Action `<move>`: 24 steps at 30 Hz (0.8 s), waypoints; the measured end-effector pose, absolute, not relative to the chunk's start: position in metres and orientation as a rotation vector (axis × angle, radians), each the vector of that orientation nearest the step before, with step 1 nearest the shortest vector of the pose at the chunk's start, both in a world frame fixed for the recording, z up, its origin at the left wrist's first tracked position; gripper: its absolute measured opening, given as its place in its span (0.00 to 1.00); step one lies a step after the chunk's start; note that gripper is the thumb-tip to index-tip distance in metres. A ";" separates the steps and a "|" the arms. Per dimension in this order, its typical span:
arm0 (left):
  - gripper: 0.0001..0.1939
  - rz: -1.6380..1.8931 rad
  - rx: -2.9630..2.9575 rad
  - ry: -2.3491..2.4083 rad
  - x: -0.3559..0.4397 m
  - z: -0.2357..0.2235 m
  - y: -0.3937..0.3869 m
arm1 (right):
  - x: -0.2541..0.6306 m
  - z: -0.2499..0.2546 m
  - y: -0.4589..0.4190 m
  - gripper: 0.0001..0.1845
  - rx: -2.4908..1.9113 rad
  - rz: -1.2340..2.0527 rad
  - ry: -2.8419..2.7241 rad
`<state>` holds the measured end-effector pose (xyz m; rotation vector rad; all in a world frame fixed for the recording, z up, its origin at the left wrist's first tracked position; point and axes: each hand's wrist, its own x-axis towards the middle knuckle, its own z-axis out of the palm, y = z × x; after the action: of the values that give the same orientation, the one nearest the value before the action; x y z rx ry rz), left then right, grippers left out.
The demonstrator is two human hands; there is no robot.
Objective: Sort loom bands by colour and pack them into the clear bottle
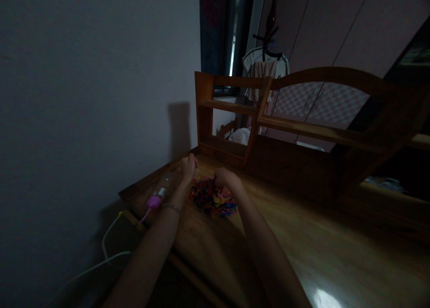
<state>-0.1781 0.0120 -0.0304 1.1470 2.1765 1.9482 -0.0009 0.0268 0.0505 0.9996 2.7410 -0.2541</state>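
A loose heap of small, thin, many-coloured strands (210,200) lies on the wooden desk (285,218); the dim light hides exactly what they are. Just beyond the heap's left side, my left hand (188,167) is raised slightly with its fingers curled closed. What it holds, if anything, does not show. My right hand (227,179) reaches over the far edge of the heap, fingers bent down and pressed together at the strands. Whatever lies between those fingertips is hidden. Left of my left forearm lies a clear bottle with a purple top (154,202), close to the wrist.
Along the back of the desk stands a wooden shelf unit (231,146). A plain wall (101,97) borders the desk on the left. A white cable (105,241) hangs by the desk's left edge. Behind the shelf, clothes (265,70) hang on a stand before a wardrobe.
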 end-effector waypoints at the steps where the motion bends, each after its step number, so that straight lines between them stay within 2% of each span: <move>1: 0.27 1.953 1.149 2.174 -0.178 -0.030 0.012 | 0.002 0.054 0.029 0.19 1.003 -0.264 2.759; 6: 0.28 1.957 1.140 2.175 -0.176 -0.030 0.012 | 0.017 0.074 0.038 0.14 0.973 -0.370 2.820; 13: 0.28 1.953 1.110 2.199 -0.174 -0.031 0.013 | 0.015 0.076 0.034 0.17 0.764 -0.547 2.867; 15: 0.28 1.957 1.109 2.199 -0.175 -0.031 0.013 | 0.008 0.069 0.030 0.24 0.686 -0.553 2.850; 18: 0.29 1.952 1.118 2.193 -0.175 -0.031 0.014 | -0.003 0.054 0.023 0.42 0.625 -0.426 2.781; 20: 0.29 1.949 1.118 2.191 -0.176 -0.031 0.015 | -0.009 0.045 0.017 0.48 0.647 -0.330 2.761; 22: 0.29 1.948 1.114 2.194 -0.177 -0.031 0.015 | -0.013 0.038 0.013 0.46 0.678 -0.291 2.777; 24: 0.29 1.945 1.112 2.200 -0.177 -0.031 0.016 | -0.016 0.036 0.009 0.38 0.680 -0.279 2.792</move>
<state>-0.1766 0.0155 -0.0313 1.1120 2.1996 1.9452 -0.0161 0.0092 0.0359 0.6803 2.7917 -0.2793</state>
